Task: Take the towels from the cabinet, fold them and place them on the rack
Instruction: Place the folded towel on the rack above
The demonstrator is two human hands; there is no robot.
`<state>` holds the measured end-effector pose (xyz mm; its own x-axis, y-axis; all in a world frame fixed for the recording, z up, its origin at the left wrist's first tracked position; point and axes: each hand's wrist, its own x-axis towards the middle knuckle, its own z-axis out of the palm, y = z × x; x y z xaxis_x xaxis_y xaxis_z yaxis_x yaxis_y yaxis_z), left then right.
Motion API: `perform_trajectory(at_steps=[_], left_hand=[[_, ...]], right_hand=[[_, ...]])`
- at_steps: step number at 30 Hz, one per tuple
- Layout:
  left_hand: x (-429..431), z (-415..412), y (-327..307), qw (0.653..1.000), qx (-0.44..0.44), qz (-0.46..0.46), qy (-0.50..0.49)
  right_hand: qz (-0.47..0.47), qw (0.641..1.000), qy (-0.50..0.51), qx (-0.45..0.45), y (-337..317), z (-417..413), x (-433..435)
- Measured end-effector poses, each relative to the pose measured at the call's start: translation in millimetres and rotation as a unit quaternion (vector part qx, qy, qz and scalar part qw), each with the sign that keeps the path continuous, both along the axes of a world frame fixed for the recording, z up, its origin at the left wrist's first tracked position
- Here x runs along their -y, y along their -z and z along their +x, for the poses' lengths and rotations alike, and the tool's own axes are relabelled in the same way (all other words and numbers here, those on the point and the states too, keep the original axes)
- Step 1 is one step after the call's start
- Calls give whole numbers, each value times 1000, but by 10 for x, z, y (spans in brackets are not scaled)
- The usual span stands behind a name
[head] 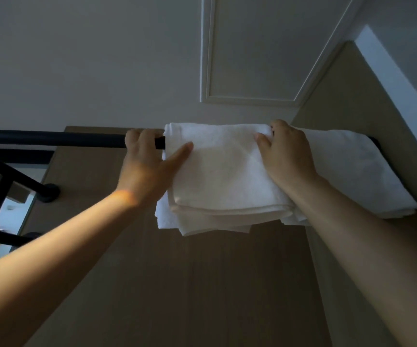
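The placing step is in hand. A folded white towel [222, 171] is draped over the black rack bar [52, 138] at the middle of the view, its layered hems hanging toward 6 o'clock.

The left hand [147, 159] is set at the towel's 9 o'clock edge. Its fingers are hooked over the bar and its straight thumb is laid on the towel's front face. Whether those fingers also catch the towel's back layer cannot be told. The towel's upper corner at 1 o'clock is pinched by the right hand [285, 151], with the thumb on the front and the fingers curled over the top fold.

At 3 o'clock a second folded towel [357, 171] is already hung, with its edge tucked behind the first one.

The towel is judged to be nearly placed. What remains is probably to square it on the bar, level the uneven hems and let go with both hands without the folds being dragged askew.

The rack is fixed to a pale wood-grain panel [202, 284] by a dark bracket [49, 194] at 8 o'clock. A white ceiling [77, 58] with a raised moulding frame [247, 98] is seen toward 12 o'clock. The room is dimly lit.
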<state>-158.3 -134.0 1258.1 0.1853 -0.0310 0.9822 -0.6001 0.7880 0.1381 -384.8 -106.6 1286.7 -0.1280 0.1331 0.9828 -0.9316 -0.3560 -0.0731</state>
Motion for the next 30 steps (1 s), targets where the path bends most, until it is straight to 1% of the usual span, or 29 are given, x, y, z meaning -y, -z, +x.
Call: perform_trajectory(at_steps=[2,4,5,7,9,11,12,14,18,19,21,24,28,30], left_hand=[[-41,-19,210,1000,-7,-6,-8],[-51,-21,325,998,7,56,-13],[-52,-13,336,995,12,94,16],[-50,2,323,981,10,148,124],[-27,24,290,953,15,196,229],[28,71,276,925,42,239,291],[67,101,284,916,63,253,306],[146,157,302,907,85,265,317],[239,232,314,901,47,266,339],[239,229,314,901,37,261,345],[214,221,305,899,31,247,361],[155,244,309,890,66,263,368],[69,256,378,871,109,297,377],[20,229,431,873,118,296,370]], right_hand=[[-3,1000,-14,1,-8,19,-19],[2,999,-34,7,5,34,-41],[8,999,-44,7,27,35,-52],[20,997,-69,-1,114,27,-68],[28,995,-91,-7,249,10,-77],[43,993,-107,-5,401,1,-84],[53,991,-119,-2,479,5,-88],[86,984,-158,11,624,19,-85],[179,951,-249,31,811,13,-86],[180,943,-277,37,807,19,-101],[147,943,-295,49,712,36,-135],[91,945,-306,68,442,88,-176],[77,956,-278,59,132,182,-173],[82,954,-284,52,97,209,-148]])
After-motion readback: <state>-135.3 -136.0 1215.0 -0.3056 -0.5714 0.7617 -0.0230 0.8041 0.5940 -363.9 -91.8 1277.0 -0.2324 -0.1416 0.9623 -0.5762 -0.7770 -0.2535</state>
